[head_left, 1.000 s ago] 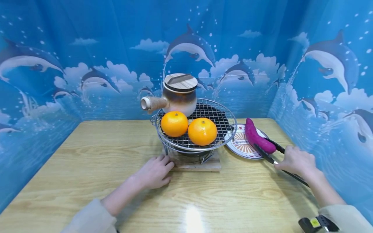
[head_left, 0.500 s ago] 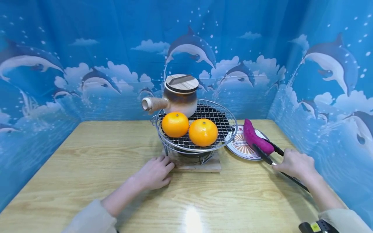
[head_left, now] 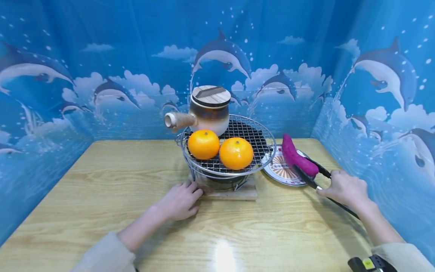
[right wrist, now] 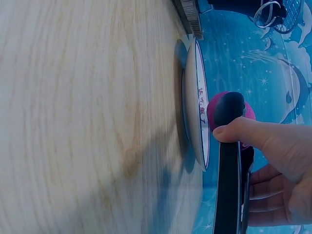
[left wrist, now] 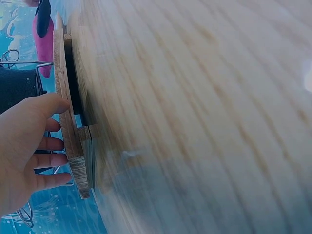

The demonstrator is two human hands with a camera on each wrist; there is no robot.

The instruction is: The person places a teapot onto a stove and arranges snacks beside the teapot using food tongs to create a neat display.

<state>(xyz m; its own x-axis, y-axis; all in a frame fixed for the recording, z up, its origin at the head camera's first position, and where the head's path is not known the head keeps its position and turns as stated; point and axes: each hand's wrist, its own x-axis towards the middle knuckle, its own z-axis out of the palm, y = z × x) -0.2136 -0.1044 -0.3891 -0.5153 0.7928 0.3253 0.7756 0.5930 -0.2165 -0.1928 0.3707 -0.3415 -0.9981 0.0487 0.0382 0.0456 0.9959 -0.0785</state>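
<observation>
My right hand [head_left: 346,190] grips black tongs [right wrist: 229,190], thumb along one arm and fingers round the other. The tongs' tips pinch the near end of a purple sweet potato [head_left: 295,154]. It lies over a white patterned plate [head_left: 276,174]; whether it still touches the plate, I cannot tell. My left hand [head_left: 181,200] rests at the front left corner of a wooden board [head_left: 234,194], its fingertips touching the board. In the left wrist view those fingers [left wrist: 51,158] look fairly straight and apart. On the board stands a small grill with a round wire rack [head_left: 249,130].
Two oranges, the left one [head_left: 203,144] and the right one [head_left: 236,153], sit at the rack's front. Behind them stands a lidded clay pot [head_left: 212,117], its handle [head_left: 180,120] pointing left beyond the rack. A dolphin-print curtain [head_left: 136,56] encloses the table [head_left: 112,181].
The sweet potato has shifted slightly left and up in the head view, with the tongs and right hand moving along. My left hand stays in place.
</observation>
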